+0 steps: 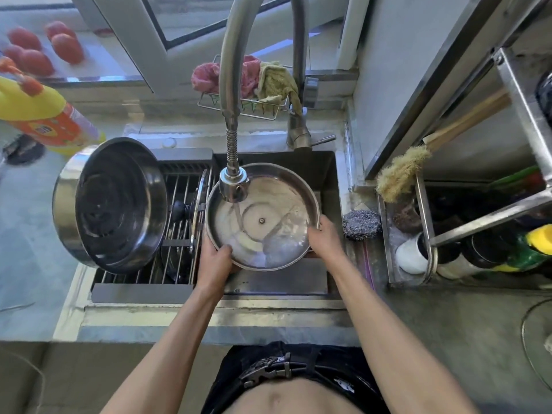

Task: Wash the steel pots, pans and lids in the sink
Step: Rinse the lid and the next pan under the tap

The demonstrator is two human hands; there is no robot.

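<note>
tomatoes [35, 52], detergent bottle [44, 115], steel scourer [361, 224], brush [401, 171]

Sink [328, 174] basin's tight: the lid [263, 216] fills most of it, tap head [234, 186] hanging right over its far-left edge. Left side blocked by the rack [179, 234] w/ a big pot [113, 204] tipped on it and another lid [198, 210] on edge. Steel scourer [361, 224] sits just beside the right rim. Only free gap: bare strip betw. lid and near wall.

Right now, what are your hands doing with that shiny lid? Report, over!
Left hand and right hand grip the steel lid by its rim. Lid under the running faucet, water inside. Big pot drying on the rack, nothing in the way.
</note>
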